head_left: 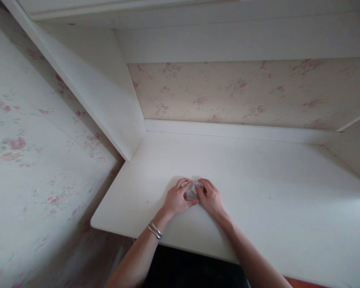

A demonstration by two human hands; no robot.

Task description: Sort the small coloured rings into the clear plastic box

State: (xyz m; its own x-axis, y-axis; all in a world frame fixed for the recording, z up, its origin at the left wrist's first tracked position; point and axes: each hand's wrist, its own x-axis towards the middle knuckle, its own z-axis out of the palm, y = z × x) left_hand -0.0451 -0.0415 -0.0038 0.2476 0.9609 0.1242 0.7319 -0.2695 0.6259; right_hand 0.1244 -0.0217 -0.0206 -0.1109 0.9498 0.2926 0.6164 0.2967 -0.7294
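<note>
A: So, grip status?
B: Both hands closed on a small clear crumpled wad [193, 191], left hand [177, 199] and right hand [210, 198] pinching it from either side, low on the white desk [258, 192].
A: Progress?
B: Looks mid-work. Wad is bunched, not flat or released. Bracelets [155, 230] on the left wrist below the grip; floral wallpaper [243, 94] beyond.

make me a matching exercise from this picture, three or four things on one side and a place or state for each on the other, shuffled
Things:
1. left hand
2. right hand
3. small clear object
4. white desk

Places or states:
a. under both hands, bare around them
b. wrist wears silver bangles
c. held between the two hands
d. bare wrist, fingers on the object's right side

Pairs: 1-b, 2-d, 3-c, 4-a
</note>
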